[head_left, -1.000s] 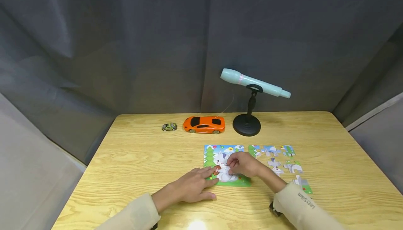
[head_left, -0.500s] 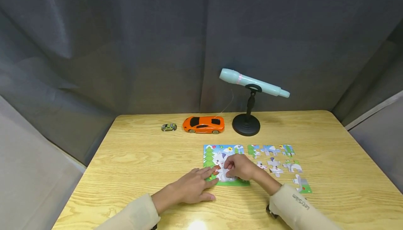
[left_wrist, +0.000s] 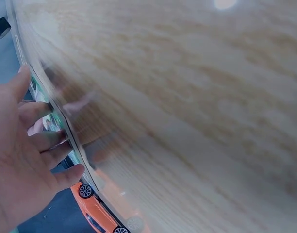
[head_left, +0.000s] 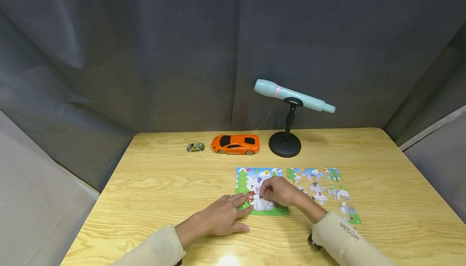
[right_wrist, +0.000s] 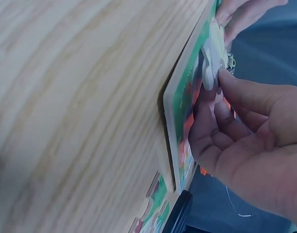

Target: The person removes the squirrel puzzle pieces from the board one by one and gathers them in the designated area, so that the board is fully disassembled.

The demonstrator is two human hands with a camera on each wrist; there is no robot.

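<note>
A picture puzzle board (head_left: 271, 212) with a white cartoon animal and green trees lies on the table. My left hand (head_left: 225, 215) rests with fingers spread over its lower left part. My right hand (head_left: 281, 191) is over the middle of the board, thumb and fingertips pinching a pale jigsaw piece (right_wrist: 208, 65). In the right wrist view the piece stands tilted close over the picture. The left wrist view shows my left fingers (left_wrist: 56, 155) along the board. Right of the board lie several loose jigsaw pieces (head_left: 317, 191), some partly behind my right wrist.
At the back of the wooden table (head_left: 164, 185) stand a small green toy car (head_left: 195, 147), an orange toy car (head_left: 236, 144) and a pale blue microphone (head_left: 309, 99) on a black stand (head_left: 285, 144). A dark curtain (head_left: 182, 55) hangs behind.
My right hand has shifted slightly over the board, and the pale piece now shows beside its fingertips. My left hand stays in place.
</note>
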